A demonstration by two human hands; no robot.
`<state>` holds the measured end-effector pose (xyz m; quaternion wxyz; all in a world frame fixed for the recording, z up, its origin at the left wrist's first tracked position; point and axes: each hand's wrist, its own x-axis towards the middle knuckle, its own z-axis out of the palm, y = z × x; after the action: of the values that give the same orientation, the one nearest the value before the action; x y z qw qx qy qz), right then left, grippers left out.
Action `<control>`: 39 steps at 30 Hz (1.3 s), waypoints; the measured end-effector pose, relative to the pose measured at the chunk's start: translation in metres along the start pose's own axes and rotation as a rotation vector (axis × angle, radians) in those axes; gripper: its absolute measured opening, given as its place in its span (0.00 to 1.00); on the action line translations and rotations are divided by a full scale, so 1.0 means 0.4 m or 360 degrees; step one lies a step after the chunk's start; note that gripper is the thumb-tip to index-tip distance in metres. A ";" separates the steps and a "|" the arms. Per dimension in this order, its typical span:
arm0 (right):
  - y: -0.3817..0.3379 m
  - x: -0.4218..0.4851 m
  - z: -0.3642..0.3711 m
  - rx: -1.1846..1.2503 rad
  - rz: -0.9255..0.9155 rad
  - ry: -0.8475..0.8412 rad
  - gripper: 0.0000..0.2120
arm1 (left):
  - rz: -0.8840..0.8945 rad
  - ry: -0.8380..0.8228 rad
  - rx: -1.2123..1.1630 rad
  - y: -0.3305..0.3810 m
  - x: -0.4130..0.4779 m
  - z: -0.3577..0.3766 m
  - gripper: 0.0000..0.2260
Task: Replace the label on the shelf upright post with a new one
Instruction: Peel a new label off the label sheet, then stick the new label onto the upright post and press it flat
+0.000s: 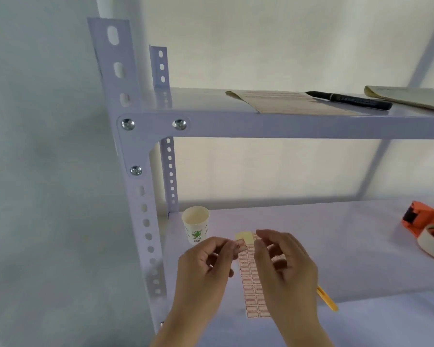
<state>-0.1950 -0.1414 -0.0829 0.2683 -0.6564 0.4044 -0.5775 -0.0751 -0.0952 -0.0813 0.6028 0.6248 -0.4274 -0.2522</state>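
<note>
Both hands are working over the label sheet beside the upright post; the right hand is pinching the sheet's top; the left hand is pinching a small label at its corner.

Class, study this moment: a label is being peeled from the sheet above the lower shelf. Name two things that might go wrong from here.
1. The small label pinched by the left hand might curl and stick to the fingers or itself before reaching the upright post.
2. The paper cup stands beside that post; a reaching hand may knock it over.
</note>
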 end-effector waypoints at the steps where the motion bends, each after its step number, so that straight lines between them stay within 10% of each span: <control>1: -0.003 0.006 -0.009 0.0028 0.0093 -0.0077 0.04 | 0.0016 0.0027 0.0018 0.006 -0.008 0.001 0.09; 16: -0.069 -0.004 -0.041 0.0482 0.0445 -0.0815 0.11 | 0.0110 0.0378 0.0421 0.046 -0.128 -0.021 0.10; 39: -0.328 -0.006 0.155 0.0595 0.0104 -0.0625 0.08 | 0.0365 0.0400 0.0026 0.183 -0.038 -0.346 0.04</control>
<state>-0.1054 -0.0770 0.0116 0.4767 -0.6816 0.2519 -0.4947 0.0153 -0.0011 0.0070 0.6712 0.6036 -0.4191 -0.0981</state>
